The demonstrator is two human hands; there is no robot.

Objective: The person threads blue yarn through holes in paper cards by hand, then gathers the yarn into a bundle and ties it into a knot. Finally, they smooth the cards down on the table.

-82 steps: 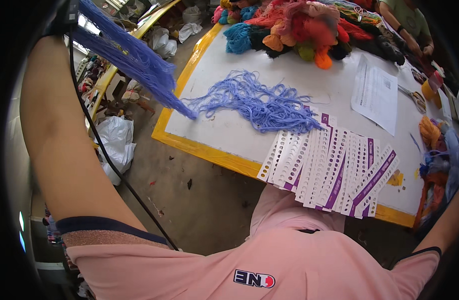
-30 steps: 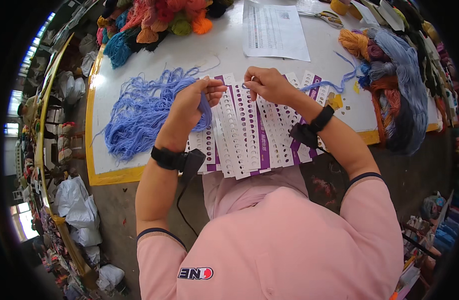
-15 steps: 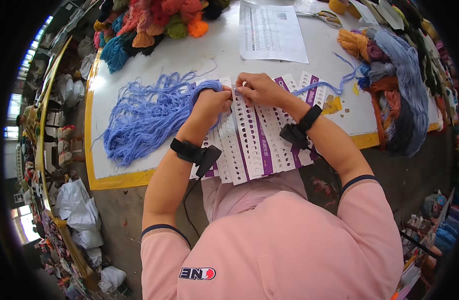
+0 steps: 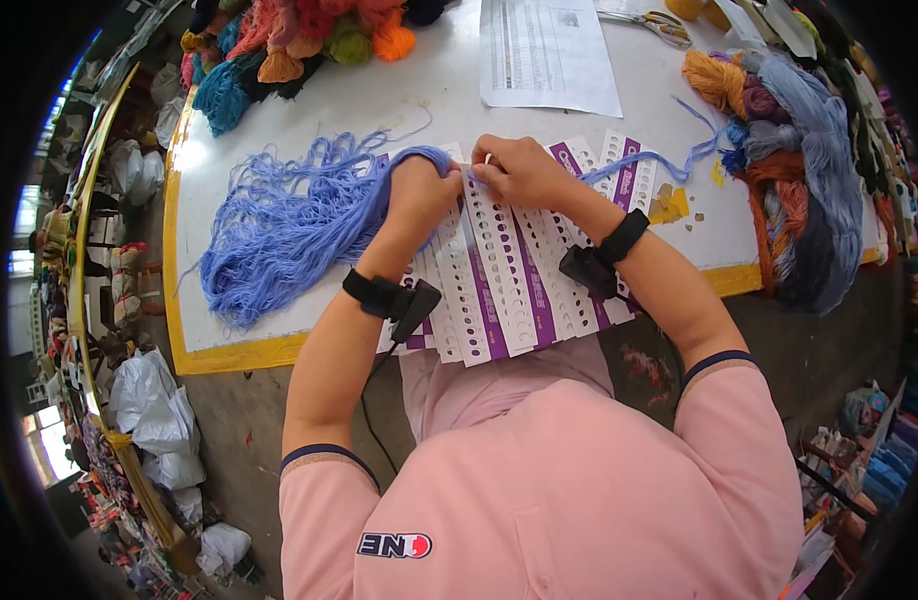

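A loose heap of blue yarn (image 4: 279,240) spreads over the table to the left, with strands looping around my left hand (image 4: 426,192). That hand is closed on the yarn, its fingertips at the top of a white and purple card with punched holes (image 4: 499,270). Just to the right, my right hand (image 4: 519,172) pinches at the same card's top edge; what lies between its fingertips is too small to make out. Several similar cards fan out beneath both hands, overhanging the table's near edge. A blue strand (image 4: 669,158) runs out to the right from under the cards.
Colourful yarn bundles (image 4: 309,40) lie at the far left and more hanks (image 4: 804,190) at the right. A printed sheet (image 4: 549,60) and scissors (image 4: 659,27) lie at the back. Yellow tape (image 4: 249,355) borders the white table. Black straps with small boxes circle both wrists.
My hands stay close together at the card tops, with the left fingertips shifting slightly. The view has tilted a little, and the blue yarn heap has hardly moved.
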